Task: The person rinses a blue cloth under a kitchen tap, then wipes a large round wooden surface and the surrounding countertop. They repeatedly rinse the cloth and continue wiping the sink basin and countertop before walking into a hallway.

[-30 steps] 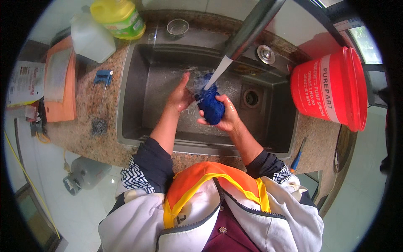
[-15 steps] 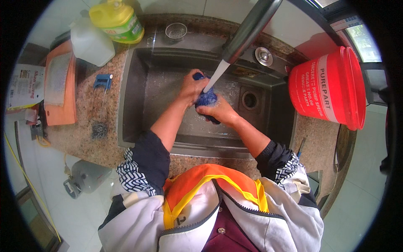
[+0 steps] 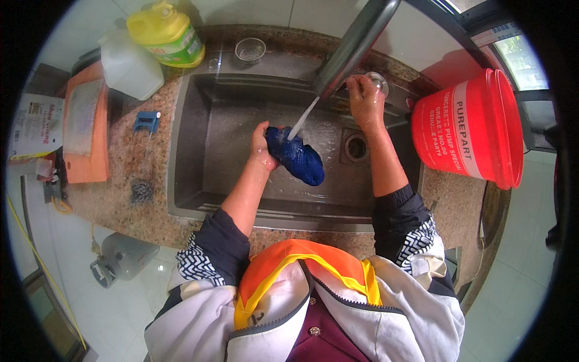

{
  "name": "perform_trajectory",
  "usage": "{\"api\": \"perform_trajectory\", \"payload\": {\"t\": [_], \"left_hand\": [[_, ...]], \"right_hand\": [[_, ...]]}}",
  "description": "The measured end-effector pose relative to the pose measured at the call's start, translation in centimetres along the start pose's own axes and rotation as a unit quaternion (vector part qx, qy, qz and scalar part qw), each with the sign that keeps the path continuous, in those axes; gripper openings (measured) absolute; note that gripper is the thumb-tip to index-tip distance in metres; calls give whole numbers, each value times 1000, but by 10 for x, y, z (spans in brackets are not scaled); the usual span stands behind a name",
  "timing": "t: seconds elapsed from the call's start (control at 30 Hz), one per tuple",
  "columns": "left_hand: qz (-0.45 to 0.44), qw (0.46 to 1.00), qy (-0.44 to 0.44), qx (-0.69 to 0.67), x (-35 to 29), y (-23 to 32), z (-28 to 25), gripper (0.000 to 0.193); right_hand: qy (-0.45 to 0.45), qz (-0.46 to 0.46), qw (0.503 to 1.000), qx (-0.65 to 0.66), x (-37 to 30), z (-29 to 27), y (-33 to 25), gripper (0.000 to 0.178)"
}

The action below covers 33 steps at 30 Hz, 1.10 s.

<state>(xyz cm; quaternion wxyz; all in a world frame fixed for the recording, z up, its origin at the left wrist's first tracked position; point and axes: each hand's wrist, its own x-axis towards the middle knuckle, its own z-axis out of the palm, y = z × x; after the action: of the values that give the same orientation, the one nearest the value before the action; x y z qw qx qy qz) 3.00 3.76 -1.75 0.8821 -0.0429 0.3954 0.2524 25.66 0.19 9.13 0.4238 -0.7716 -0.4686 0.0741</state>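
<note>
In my left hand [image 3: 262, 145] lies a wet, dark blue, sock-like cloth [image 3: 298, 157], its rounded end hanging over the sink [image 3: 202, 211]. A thin stream from the grey faucet [image 3: 362, 45] falls onto it. My right hand [image 3: 365, 99] is up beside the faucet, fingers pinched together at its handle, which they mostly hide. Just behind that hand sits a round metal sink stopper [image 3: 379, 83]. Below it, the drain hole [image 3: 356, 146] shows in the sink's floor.
A large red bucket [image 3: 464, 127] stands right of the sink. Back left are a yellow jug [image 3: 166, 36] and a white jug [image 3: 129, 66]. A blue plastic piece [image 3: 146, 120], a scouring pad [image 3: 142, 191] and an orange cutting board [image 3: 87, 163] are on the left. A strainer [image 3: 249, 51] sits behind.
My right hand has let go of the blue cloth and moved up and right to the faucet. The cloth has opened out in my left hand, and the water stream is thinner.
</note>
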Motion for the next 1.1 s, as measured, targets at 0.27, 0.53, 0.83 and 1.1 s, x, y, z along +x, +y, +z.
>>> {"api": "perform_trajectory", "payload": {"t": [0.27,0.53,0.83,1.1], "left_hand": [[48,989,-133,40,-9,6,-10,45],[47,950,-280,128,-50,-9,9,81],[112,953,-107,260,-39,12,32,15],[345,583,78,732,24,-24,4,21]], "right_hand": [[-349,459,600,555,-124,36,1,88],[-338,504,207,767,-173,32,-31,63],[-403,423,518,625,-159,11,-46,73],[-356,330,873,58,-174,82,-11,67]]}}
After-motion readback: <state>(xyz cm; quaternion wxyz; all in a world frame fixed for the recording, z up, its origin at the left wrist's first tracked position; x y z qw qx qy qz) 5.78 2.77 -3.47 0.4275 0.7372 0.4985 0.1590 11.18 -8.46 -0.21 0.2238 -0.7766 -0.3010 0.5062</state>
